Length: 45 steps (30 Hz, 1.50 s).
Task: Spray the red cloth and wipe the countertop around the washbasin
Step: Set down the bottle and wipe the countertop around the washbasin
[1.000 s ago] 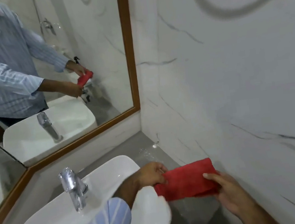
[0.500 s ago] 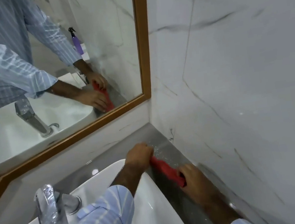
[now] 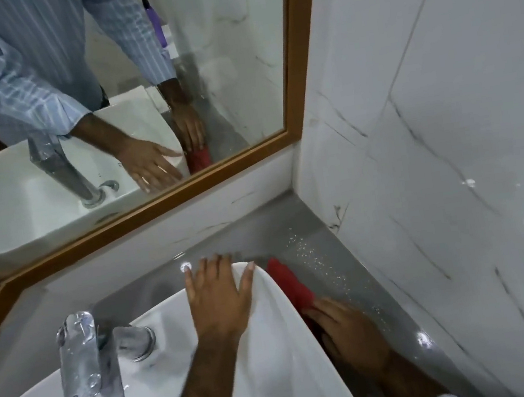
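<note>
The red cloth [image 3: 288, 282] lies folded on the grey countertop [image 3: 323, 240], in the narrow strip between the white washbasin [image 3: 277, 364] and the marble side wall. My right hand [image 3: 348, 331] presses flat on the cloth's near end. My left hand [image 3: 221, 291] rests spread on the basin's far right rim, holding nothing. Small water droplets speckle the countertop just beyond the cloth. The purple spray bottle [image 3: 155, 21] shows only as a reflection in the mirror.
A chrome tap [image 3: 80, 355] stands at the basin's left. A wood-framed mirror [image 3: 233, 51] runs along the back wall above a white ledge. The marble wall [image 3: 447, 138] closes the right side tightly.
My left hand has let go of the cloth and moved onto the basin rim. The cloth went from held in the air down onto the countertop, under my right hand.
</note>
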Available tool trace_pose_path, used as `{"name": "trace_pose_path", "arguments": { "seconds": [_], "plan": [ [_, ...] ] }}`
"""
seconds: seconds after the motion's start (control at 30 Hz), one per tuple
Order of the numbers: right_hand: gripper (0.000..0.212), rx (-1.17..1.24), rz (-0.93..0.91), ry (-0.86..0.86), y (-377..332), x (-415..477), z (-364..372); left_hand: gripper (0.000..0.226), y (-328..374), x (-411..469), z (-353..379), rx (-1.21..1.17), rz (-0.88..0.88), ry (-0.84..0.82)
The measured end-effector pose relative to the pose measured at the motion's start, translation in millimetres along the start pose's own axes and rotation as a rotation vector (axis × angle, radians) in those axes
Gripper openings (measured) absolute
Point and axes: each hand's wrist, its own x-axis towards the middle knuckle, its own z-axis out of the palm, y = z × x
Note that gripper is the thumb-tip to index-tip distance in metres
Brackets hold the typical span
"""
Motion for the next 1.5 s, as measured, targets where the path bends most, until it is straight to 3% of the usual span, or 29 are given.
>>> {"name": "trace_pose_path", "arguments": {
  "seconds": [0.2, 0.37, 0.5, 0.63, 0.73, 0.97, 1.03, 1.23, 1.4, 1.5],
  "plan": [
    [0.080, 0.075, -0.008, -0.135, -13.8, 52.2, 23.5, 0.081, -8.2, -6.6, 10.2, 0.046, -0.013, 0.004],
    [0.075, -0.162, -0.124, -0.125, 6.0, 80.4, 32.1, 0.091, -5.4, -5.8, 14.6, 0.063, -0.009, 0.022],
    [0.067, -0.227, 0.103, -0.011, 41.0, 136.2, 15.5, 0.094, -6.7, -4.2, 20.9, 0.089, 0.000, 0.048],
    [0.068, -0.245, 0.203, 0.027, 67.1, 165.2, 8.8, 0.093, -9.2, -4.1, 25.1, 0.138, 0.013, 0.028],
    [0.066, -0.208, 0.276, 0.094, 67.5, 137.6, 12.4, 0.097, -9.4, -4.0, 21.1, 0.123, 0.021, 0.020],
    [0.068, -0.164, 0.362, 0.020, 40.5, -19.9, 23.2, 0.101, -8.6, -4.0, 16.7, 0.085, 0.013, -0.021],
    [0.068, -0.180, 0.362, 0.043, 40.1, -18.9, 23.6, 0.097, -8.3, -4.2, 17.2, 0.091, 0.012, -0.022],
    [0.066, -0.195, 0.103, 0.035, 48.8, 83.3, 28.9, 0.089, -10.4, -6.2, 18.5, 0.061, 0.018, 0.011],
    [0.065, -0.139, 0.298, 0.113, 60.0, 51.8, 24.2, 0.090, 0.3, -45.4, -3.7, -0.242, -0.065, -0.015],
    [0.065, -0.203, 0.370, 0.110, 70.1, -19.8, 15.2, 0.088, 1.3, -126.0, 5.3, -0.454, 0.015, -0.128]
  ]
}}
